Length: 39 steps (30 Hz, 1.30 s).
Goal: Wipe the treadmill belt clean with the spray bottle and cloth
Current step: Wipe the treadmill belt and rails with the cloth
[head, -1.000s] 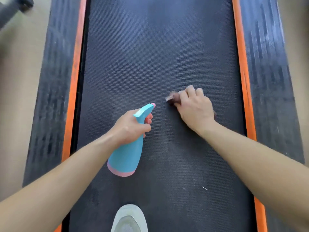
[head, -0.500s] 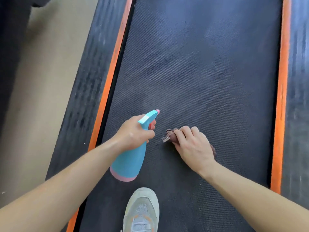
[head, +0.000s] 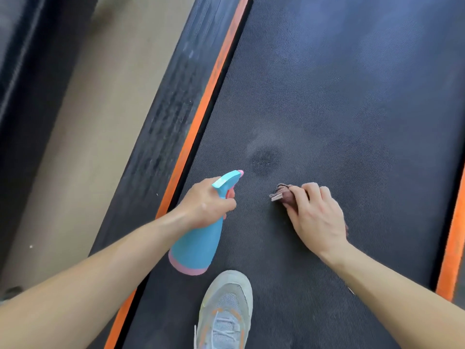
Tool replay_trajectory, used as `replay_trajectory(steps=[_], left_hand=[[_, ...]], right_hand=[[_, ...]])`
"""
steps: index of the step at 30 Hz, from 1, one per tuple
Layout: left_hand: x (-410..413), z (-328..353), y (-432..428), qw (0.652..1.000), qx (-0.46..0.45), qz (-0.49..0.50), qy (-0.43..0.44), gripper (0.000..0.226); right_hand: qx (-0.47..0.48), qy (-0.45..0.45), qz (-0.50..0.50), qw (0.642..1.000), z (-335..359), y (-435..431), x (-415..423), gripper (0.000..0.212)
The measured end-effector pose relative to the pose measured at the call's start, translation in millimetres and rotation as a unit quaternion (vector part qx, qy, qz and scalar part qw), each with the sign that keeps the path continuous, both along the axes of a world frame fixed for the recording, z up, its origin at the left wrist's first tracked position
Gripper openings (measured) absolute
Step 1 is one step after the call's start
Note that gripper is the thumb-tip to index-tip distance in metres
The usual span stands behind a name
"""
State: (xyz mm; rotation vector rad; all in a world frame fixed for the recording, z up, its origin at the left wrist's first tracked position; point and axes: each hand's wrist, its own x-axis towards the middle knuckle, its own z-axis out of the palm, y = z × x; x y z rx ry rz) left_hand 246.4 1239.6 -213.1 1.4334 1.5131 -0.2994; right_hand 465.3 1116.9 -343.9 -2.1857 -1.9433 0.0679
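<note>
On the one belt: two hands, one spray bottle, one cloth.

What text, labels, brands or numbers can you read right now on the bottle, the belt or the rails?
No readable text in this view.
spray bottle: plain blue and pink, no label showing.
treadmill belt: dotted texture only.
side rail: scuffs, no lettering.
cloth: pale tab at its edge, too small to read.
shoe: no legible logo.
</note>
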Motion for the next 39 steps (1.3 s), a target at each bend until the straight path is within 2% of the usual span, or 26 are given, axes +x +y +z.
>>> replay_trajectory(steps=[4,7,9,12,15,17,19,20,23,26,28,30,33,35,37,39], left_hand=[[-10,-2,2,0.999,0.013,0.015,-0.032,0.055],[-16,-3,6,0.999,0.022,0.031,-0.036,0.054],[-20,-4,9,0.998,0.027,0.037,-0.037,0.052],[-24,-7,17,0.997,0.034,0.056,-0.051,0.051],[-25,-10,23,0.996,0.045,0.06,-0.051,0.037],[-25,-13,27,0.995,0.051,0.059,-0.053,0.031],[-25,-16,30,0.996,0.052,0.059,-0.051,0.022],[-25,-20,31,0.995,0.053,0.062,-0.057,0.02],[-24,-24,32,0.994,0.055,0.059,-0.067,0.017],[-24,-24,33,0.995,0.05,0.054,-0.06,0.022],[-23,-22,35,0.996,0.051,0.051,-0.055,0.025],[-21,-21,39,0.996,0.057,0.052,-0.049,0.019],[-16,-20,43,0.996,0.061,0.052,-0.044,0.021],[-14,-21,44,0.995,0.058,0.059,-0.048,0.021],[-12,-22,44,0.994,0.052,0.069,-0.06,0.021],[-12,-22,45,0.994,0.049,0.074,-0.068,0.016]], right_hand=[[0.026,0.017,-0.017,0.999,10,49,6,0.034],[0.02,0.028,-0.039,0.999,11,129,16,0.036],[-0.025,0.035,-0.059,0.997,11,175,17,0.04],[-0.039,-0.002,-0.064,0.997,9,188,-3,0.039],[-0.021,-0.012,0.057,0.998,12,125,-37,0.033],[-0.038,-0.01,0.185,0.982,11,76,-49,0.029],[-0.037,-0.021,0.239,0.97,8,66,-44,0.029],[-0.027,-0.025,0.225,0.974,5,76,-37,0.03],[0.007,-0.041,0.098,0.994,2,140,-17,0.034],[-0.032,-0.014,0.008,0.999,11,201,5,0.039],[-0.031,-0.029,-0.019,0.999,11,201,2,0.039],[-0.006,-0.05,0.013,0.999,12,167,-16,0.034],[-0.032,-0.036,0.18,0.983,8,98,-41,0.03],[-0.035,-0.046,0.246,0.968,7,98,-32,0.032],[-0.022,-0.056,0.207,0.976,6,133,-21,0.035],[-0.018,-0.049,0.099,0.994,9,183,-10,0.038]])
